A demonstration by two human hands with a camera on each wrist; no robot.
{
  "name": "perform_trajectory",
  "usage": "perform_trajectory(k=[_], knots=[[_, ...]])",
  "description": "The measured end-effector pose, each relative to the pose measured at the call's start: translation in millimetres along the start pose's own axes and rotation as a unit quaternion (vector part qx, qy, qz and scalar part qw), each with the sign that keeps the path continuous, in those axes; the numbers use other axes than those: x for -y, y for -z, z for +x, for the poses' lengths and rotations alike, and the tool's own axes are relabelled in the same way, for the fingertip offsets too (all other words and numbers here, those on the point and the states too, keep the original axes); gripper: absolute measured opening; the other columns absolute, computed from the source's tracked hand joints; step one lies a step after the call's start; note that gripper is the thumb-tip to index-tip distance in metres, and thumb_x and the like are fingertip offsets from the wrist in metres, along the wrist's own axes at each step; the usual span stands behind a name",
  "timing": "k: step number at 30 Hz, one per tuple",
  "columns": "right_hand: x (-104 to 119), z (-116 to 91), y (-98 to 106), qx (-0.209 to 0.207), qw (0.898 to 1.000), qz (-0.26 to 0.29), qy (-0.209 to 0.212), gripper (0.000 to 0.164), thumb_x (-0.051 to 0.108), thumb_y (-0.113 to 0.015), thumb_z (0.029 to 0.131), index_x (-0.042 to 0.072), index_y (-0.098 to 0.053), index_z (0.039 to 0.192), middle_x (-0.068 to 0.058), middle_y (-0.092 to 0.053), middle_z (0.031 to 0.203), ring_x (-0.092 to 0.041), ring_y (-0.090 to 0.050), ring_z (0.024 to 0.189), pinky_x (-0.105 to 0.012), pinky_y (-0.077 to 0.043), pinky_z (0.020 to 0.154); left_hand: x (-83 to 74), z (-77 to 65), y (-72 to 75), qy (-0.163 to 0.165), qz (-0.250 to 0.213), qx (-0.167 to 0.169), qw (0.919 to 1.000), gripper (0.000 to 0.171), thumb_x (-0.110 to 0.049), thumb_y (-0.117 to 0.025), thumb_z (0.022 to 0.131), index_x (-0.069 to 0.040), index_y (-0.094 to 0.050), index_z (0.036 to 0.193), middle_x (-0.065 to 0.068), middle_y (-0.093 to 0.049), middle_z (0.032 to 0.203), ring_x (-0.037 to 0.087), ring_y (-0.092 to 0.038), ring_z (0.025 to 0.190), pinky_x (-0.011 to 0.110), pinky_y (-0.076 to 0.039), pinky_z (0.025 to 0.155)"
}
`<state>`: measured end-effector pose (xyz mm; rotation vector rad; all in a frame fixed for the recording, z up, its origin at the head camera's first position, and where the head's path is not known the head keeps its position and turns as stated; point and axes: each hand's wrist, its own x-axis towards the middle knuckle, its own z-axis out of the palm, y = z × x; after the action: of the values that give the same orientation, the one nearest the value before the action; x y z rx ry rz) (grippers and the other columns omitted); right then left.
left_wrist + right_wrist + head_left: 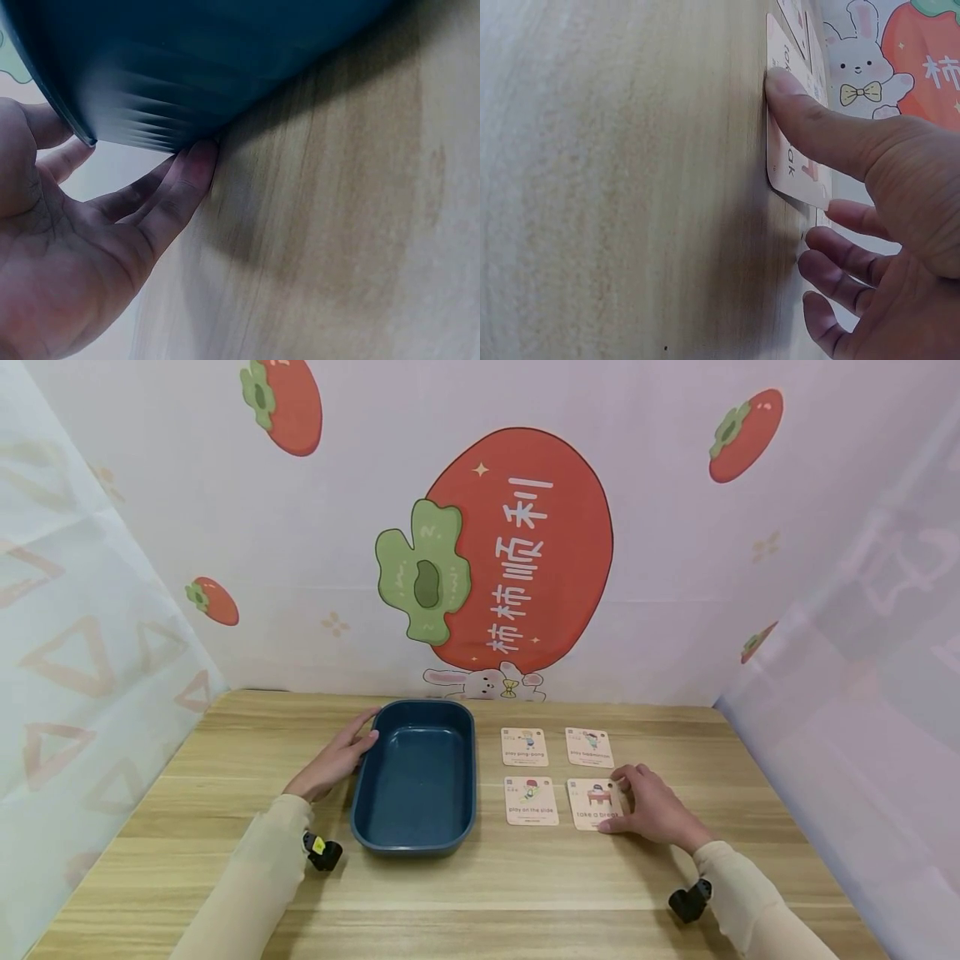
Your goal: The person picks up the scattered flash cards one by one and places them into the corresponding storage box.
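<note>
Head: four cards [532, 801], one blue tray [415, 785]

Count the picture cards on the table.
4: ping-pong card back left, badminton card back right, slide card front left, break card front right. Any stacked underneath would be hidden.

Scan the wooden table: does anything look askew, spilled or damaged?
Nothing stands out: no spill shows, the dark-blue, rounded-rectangular tray looks intact, and four square white printed cards are face up in slightly uneven rows.
</note>
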<state>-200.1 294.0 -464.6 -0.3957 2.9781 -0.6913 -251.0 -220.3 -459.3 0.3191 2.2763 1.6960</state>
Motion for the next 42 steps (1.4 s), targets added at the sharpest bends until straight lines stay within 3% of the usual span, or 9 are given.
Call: perform_trajectory(k=[7, 21, 35, 42], knots=[[1, 0, 3, -0.014, 1.000, 0.025, -0.005, 0.073, 0.031, -0.094, 0.072, -0.004, -0.054, 0.122, -0.011, -0.056, 0.104, -0.026, -0.052, 0.092, -0.046, -0.046, 0.084, -1.7, 0.1, 0.5, 0.001, -0.002, 0.000, 1.0000, 0.061, -0.030, -0.036, 0.113, -0.016, -0.008, 0.165, 0.035, -0.037, 0.151, 0.047, -0.048, 0.133, 0.056, -0.044, 0.105], [3, 0, 13, -0.046, 0.997, 0.055, 0.010, 0.037, 0.006, -0.083, 0.085, 0.000, -0.052, 0.104, -0.007, -0.052, 0.091, -0.021, -0.048, 0.082, -0.032, -0.043, 0.069, -3.4, -0.6, 0.7, 0.000, -0.002, 0.001, 1.0000, 0.062, -0.029, -0.037, 0.113, -0.017, -0.007, 0.165, 0.036, -0.036, 0.151, 0.048, -0.046, 0.135, 0.058, -0.043, 0.107], [8, -6, 27, -0.043, 0.993, 0.099, 0.045, 0.024, 0.000, -0.074, 0.091, 0.003, -0.051, 0.095, -0.003, -0.054, 0.085, -0.017, -0.051, 0.079, -0.026, -0.045, 0.066, -3.1, -1.1, 0.1, 0.004, -0.003, -0.003, 1.0000, 0.062, -0.030, -0.038, 0.113, -0.017, -0.008, 0.165, 0.036, -0.042, 0.147, 0.046, -0.053, 0.128, 0.053, -0.049, 0.101], [10, -7, 35, -0.032, 0.993, 0.105, 0.049, 0.022, 0.006, -0.074, 0.093, 0.005, -0.052, 0.090, -0.001, -0.056, 0.082, -0.015, -0.054, 0.078, -0.026, -0.045, 0.066, -2.1, -1.0, 1.0, 0.003, -0.013, 0.002, 0.9999, 0.061, -0.030, -0.038, 0.113, -0.018, -0.008, 0.165, 0.035, -0.044, 0.145, 0.045, -0.055, 0.126, 0.051, -0.051, 0.099]])
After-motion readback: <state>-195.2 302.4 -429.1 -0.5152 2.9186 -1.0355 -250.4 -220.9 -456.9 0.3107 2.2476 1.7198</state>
